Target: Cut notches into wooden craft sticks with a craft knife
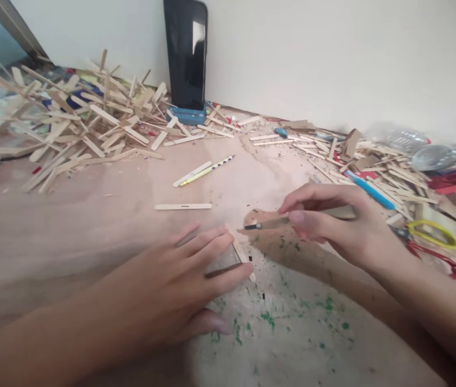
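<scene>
My left hand (196, 269) lies spread over the table. Its fingertips rest on a wooden craft stick (241, 251) that slants toward me, and the fingers hide part of it. My right hand (328, 220) is closed around a slim craft knife (270, 223). The knife's dark tip points left, a little to the right of the stick and apart from it. Beyond my left hand lies another craft stick (183, 206) with a short dark mark in its middle. Farther back, a yellow patterned pencil (207, 171) lies against a further stick (191, 174).
A big heap of craft sticks (91, 118) fills the back left. A phone (186, 54) stands upright in a blue holder (187, 116). On the right are more sticks, a blue pen-like tool (369, 189), scissors (432, 234) and clear plastic bottles (433, 156). Green specks (268, 318) mark the table.
</scene>
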Tool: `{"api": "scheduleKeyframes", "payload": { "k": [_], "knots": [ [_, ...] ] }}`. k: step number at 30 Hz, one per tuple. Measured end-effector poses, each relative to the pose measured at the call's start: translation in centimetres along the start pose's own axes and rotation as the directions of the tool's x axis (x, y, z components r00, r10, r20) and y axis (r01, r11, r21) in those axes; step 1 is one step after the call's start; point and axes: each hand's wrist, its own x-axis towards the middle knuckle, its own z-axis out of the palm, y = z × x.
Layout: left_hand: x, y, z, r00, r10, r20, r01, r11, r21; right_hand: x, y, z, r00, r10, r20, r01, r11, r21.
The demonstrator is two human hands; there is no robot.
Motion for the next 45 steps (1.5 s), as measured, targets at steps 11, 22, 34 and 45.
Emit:
{"api": "scheduleKeyframes", "payload": {
  "k": [11, 22, 34, 45],
  "knots": [
    [0.2, -0.4, 0.6, 1.000, 0.017, 0.002, -0.017, 0.999, -0.029, -1.4, -0.2, -1.6, 0.987, -0.095, 0.131, 0.122, 0.968, -0.217],
    [0.7, -0.1, 1.0, 0.994, -0.016, -0.106, 0.016, 1.000, -0.001, -1.0, 0.1, -1.1, 0.946, -0.238, 0.222, 0.308, 0.876, -0.372],
    [0.9, -0.4, 1.1, 0.992, -0.008, -0.128, 0.004, 1.000, -0.030, -0.7, 0.1, -1.0, 0.950, -0.246, 0.192, 0.296, 0.908, -0.298],
    [1.0, -0.7, 1.2, 0.990, -0.003, -0.144, -0.005, 0.998, -0.056, -1.1, -0.2, -1.3, 0.902, -0.363, 0.235, 0.430, 0.810, -0.399]
  ]
}}
